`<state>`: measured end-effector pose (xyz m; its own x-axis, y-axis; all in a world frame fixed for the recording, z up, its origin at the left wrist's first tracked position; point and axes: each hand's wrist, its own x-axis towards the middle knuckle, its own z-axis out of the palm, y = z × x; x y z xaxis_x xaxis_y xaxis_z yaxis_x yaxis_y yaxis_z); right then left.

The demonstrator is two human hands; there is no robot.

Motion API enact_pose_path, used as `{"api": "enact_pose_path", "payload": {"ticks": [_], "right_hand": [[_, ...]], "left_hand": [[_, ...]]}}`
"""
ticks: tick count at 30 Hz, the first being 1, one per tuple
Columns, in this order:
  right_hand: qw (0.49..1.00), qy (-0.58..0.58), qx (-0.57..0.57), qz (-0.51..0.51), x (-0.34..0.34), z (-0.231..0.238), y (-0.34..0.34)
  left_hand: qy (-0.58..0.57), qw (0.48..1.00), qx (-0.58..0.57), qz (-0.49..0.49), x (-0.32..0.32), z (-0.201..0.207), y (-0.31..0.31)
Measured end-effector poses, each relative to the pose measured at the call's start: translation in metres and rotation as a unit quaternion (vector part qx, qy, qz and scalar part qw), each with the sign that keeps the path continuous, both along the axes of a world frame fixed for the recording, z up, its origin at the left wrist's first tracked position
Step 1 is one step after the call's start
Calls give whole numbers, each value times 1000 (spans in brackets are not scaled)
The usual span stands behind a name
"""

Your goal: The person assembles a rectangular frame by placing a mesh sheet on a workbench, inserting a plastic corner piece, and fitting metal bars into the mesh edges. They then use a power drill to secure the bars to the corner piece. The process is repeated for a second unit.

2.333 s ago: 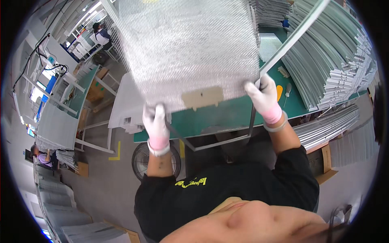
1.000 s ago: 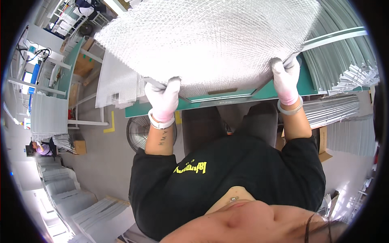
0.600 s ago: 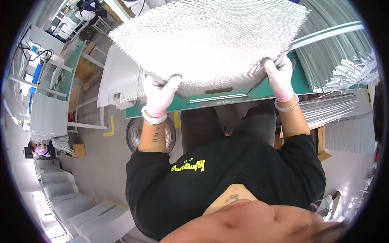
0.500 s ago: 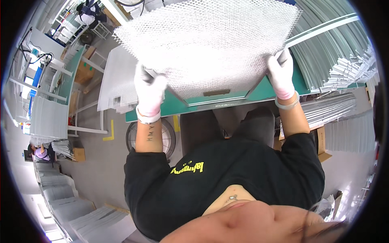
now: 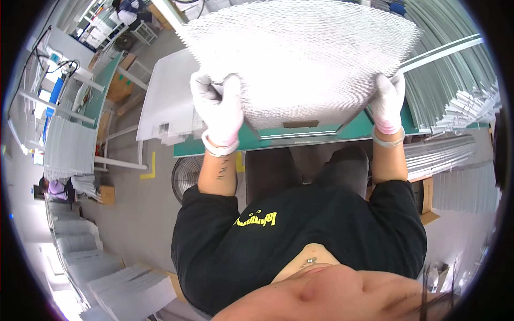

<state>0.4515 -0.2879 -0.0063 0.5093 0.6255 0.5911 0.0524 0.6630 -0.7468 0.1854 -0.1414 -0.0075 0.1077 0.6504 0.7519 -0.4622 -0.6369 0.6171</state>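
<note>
In front of me I hold up a broad silvery-white mesh sheet [image 5: 310, 64] with jagged side edges. My left hand [image 5: 218, 109], in a white glove, is closed on its left edge, thumb against the near face. My right hand [image 5: 389, 101], also gloved, pinches the right edge. Below the sheet, a thin metal-edged frame [image 5: 297, 134] rests at the front of the green table [image 5: 187, 149]; the sheet hides most of it. A dark brown strip [image 5: 300, 124] shows near the sheet's lower edge. Whether the sheet touches the frame I cannot tell.
Left of my left hand lies a stack of pale mesh sheets [image 5: 170, 96]. Long pale strips [image 5: 444, 67] are piled at the right behind a white rail [image 5: 441, 52]. A round floor fan [image 5: 186, 179] stands under the table's left end. Other people work at the far left.
Both hands and the mesh sheet have shifted to the right. My left hand is slightly higher and has turned, with its thumb now more plainly in view. The whole view has shifted a little.
</note>
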Motion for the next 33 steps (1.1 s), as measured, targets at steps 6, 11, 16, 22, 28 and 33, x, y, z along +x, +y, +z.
{"api": "enact_pose_path", "payload": {"ticks": [6, 11, 16, 22, 28, 33], "right_hand": [[994, 39, 7, -98, -17, -2, 10], [984, -55, -10, -172, -16, -19, 4], [992, 4, -54, -118, -5, -20, 1], [990, 2, -68, -122, -15, -39, -11], [999, 2, -34, -30, -6, -53, -16], [996, -18, -82, -19, 1, -52, -10]], "left_hand": [[25, 991, -112, -68, -7, 5, 2], [45, 996, -75, -30, -7, -6, 5], [68, 993, -81, -58, -21, -21, -2], [15, 993, -120, -1, -18, -48, -20], [16, 990, -140, -22, -18, -46, -16], [62, 996, -58, -14, -30, -56, 0]]}}
